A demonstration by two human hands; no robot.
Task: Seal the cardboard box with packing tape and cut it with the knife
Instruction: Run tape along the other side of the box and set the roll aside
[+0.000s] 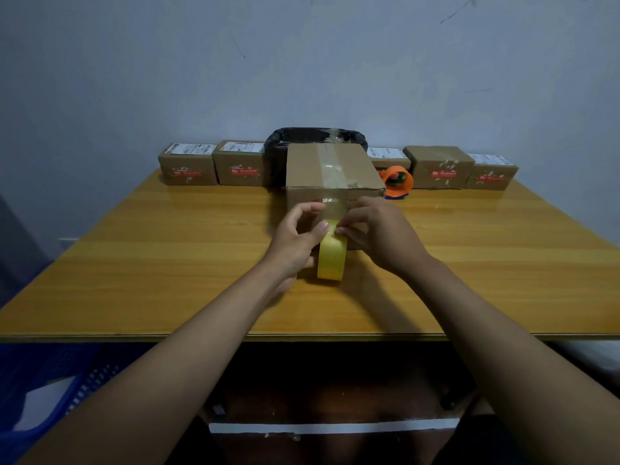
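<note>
Fingers (330, 229) of both my hands pinch the yellow tape roll (331, 258) at its top, mid-frame, upright on the worktop (167, 256) just before the cardboard box (330, 169).

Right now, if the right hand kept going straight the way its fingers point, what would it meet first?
Probably the left hand's thumb: the right hand points left across the top of the yellow tape roll, fingertips almost at that thumb, though depth is hard to judge.
</note>
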